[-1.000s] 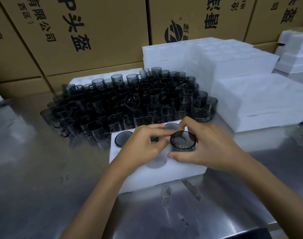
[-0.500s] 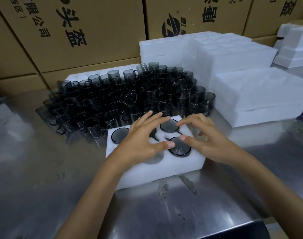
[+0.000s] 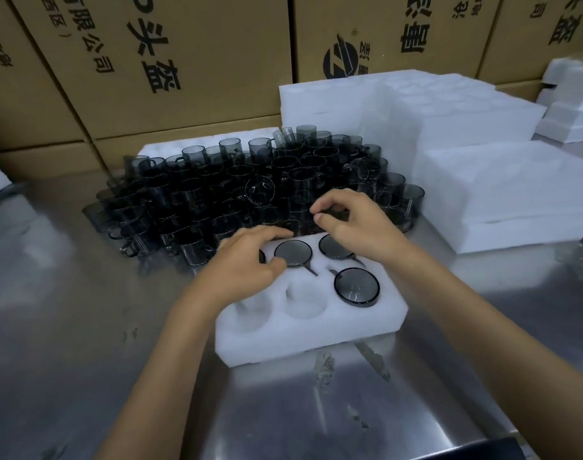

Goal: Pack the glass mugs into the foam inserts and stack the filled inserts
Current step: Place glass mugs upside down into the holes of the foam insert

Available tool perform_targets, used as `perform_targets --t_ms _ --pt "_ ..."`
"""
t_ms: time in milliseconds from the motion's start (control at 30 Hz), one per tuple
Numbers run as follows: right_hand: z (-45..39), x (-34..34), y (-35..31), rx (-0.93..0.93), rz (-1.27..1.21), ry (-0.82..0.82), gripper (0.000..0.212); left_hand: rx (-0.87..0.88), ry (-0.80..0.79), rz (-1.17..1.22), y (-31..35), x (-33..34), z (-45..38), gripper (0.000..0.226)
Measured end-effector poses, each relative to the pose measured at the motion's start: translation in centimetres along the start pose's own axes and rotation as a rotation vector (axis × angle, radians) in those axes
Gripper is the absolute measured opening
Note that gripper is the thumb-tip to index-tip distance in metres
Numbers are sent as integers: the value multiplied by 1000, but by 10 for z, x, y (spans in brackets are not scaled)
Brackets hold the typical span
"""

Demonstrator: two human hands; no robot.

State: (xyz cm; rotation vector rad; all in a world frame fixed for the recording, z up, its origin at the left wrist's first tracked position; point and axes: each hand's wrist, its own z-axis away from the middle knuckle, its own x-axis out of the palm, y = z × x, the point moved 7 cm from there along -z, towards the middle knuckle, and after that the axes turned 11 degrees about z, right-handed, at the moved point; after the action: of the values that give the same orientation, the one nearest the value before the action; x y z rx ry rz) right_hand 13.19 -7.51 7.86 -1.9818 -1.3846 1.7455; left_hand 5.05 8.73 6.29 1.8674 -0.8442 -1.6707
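A white foam insert [image 3: 311, 330] lies on the steel table in front of me. Smoky glass mugs sit in its back middle pocket [image 3: 293, 253], back right pocket [image 3: 333, 246] and front right pocket [image 3: 356, 286]. The front left and front middle pockets are empty. My left hand [image 3: 247, 260] hovers over the back left pocket with relaxed fingers and holds nothing; it hides most of that pocket. My right hand [image 3: 353, 224] is over the insert's back edge, fingers curled above the nearest mugs of the pile [image 3: 250, 187]. Whether it pinches a mug rim is unclear.
Stacks of white foam inserts [image 3: 502, 194] stand to the right and behind the mug pile [image 3: 399, 107]. Cardboard boxes [image 3: 170, 61] wall off the back. More foam [image 3: 568, 104] sits at the far right. Bare steel table [image 3: 67, 327] lies to the left and in front.
The front right mug has been pushed down into its pocket and let go. Both hands have moved from it toward the mug pile behind the insert.
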Motion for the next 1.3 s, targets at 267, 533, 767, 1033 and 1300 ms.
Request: perform_targets --t_ms 267,533,767,1033,1300 --pt "-66 52 -36 -82 316 -100 36 65 101 205 -6 -3 -2 38" --pt "-90 75 -34 19 532 -63 25 97 219 221 -12 -8 -4 34" --pt "-60 44 -56 -230 403 75 26 6 754 388 -25 -50 13 40" --pt "-4 11 -81 -429 425 145 24 90 630 852 -8 -42 9 22" --pt "39 -17 -78 -338 339 91 57 207 318 838 16 -41 10 14"
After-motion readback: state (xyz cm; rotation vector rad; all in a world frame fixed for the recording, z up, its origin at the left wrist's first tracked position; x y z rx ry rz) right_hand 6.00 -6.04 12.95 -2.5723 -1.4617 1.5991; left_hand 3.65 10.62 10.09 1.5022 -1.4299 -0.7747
